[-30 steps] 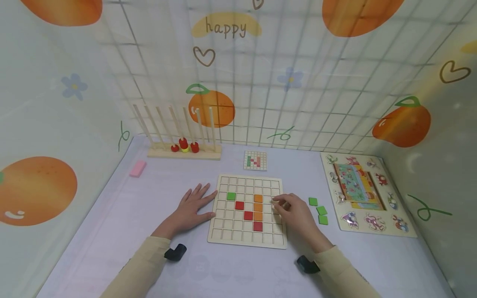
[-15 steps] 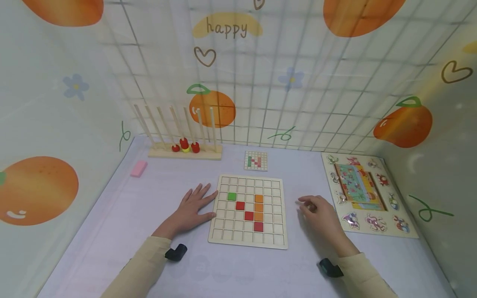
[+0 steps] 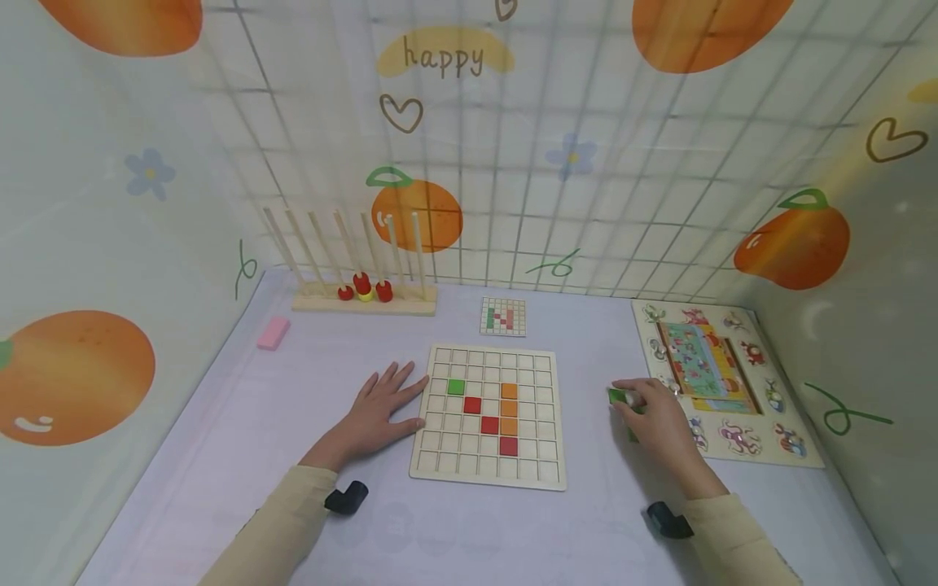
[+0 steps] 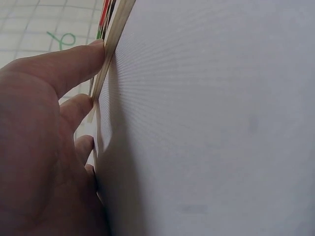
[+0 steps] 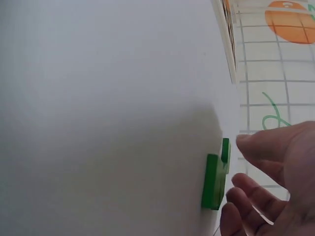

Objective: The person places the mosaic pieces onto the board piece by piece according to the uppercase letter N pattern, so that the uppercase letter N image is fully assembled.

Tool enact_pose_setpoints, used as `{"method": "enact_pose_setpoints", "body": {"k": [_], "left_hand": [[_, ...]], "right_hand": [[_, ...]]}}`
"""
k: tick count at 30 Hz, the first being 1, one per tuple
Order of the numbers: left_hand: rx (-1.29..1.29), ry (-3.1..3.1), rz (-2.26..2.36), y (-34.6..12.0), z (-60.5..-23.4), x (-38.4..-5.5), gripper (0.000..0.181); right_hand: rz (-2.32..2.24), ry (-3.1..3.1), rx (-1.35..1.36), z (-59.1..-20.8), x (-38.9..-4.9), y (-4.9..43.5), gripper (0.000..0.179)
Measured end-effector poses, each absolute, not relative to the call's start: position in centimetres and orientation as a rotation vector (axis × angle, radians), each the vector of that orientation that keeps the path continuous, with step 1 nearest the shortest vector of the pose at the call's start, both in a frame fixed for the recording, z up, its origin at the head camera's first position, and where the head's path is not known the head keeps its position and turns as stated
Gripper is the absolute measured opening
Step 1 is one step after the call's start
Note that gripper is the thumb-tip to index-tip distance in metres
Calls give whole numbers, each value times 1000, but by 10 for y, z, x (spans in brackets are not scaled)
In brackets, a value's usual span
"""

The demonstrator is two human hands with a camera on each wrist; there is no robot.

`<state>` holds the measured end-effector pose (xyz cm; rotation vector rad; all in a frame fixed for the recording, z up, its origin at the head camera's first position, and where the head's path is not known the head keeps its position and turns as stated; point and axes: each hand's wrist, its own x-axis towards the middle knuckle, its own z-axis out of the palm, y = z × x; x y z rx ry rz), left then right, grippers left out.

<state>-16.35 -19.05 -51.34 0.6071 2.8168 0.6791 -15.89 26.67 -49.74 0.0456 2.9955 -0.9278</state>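
A wooden grid board (image 3: 447, 464) lies mid-table, with a green tile (image 3: 456, 387), several red tiles (image 3: 472, 405) and several orange tiles (image 3: 509, 408) set in its squares. My left hand (image 3: 377, 415) lies spread beside the board; its thumb (image 4: 81, 64) and index finger touch the left edge. To the right, my right hand (image 3: 655, 423) is over some loose green tiles. One green tile (image 3: 618, 395) shows between thumb and index finger. In the right wrist view, green tiles (image 5: 213, 182) stand just beyond my parted fingers. My hand hides part of the tile group.
Behind the board is a small pattern card (image 3: 502, 316). A wooden peg rack (image 3: 362, 301) with several beads stands at back left, near a pink block (image 3: 273, 334). At right lies a picture puzzle board (image 3: 787, 452). A patterned curtain (image 3: 623, 203) surrounds the table.
My right hand has moved from the board's right edge rightward to the loose green tiles, covering some of them. My left hand stays by the board, and the tiles on it look the same.
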Motion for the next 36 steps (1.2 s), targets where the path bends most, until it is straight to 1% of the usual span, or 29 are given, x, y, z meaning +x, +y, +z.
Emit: {"method": "enact_pose_setpoints", "body": {"k": [4,11,24,31,36], "left_hand": [[606,2815,675,-191,-515,-164,72],[626,2822,655,-191,-519,-166,73],[614,2825,657,-191,-518,-165,74],[604,2821,651,-191,-518,-165,74],[599,2822,664,-192,-518,-165,74]], "right_hand": [[-908,2978,27,-500,-162,268,36],[-900,3004,-21,-504,-164,264,28],[-887,2935,-162,-506,-157,226,27],[-850,2926,-97,-505,-155,224,31],[-868,2924,-81,-505,-155,226,28]]}}
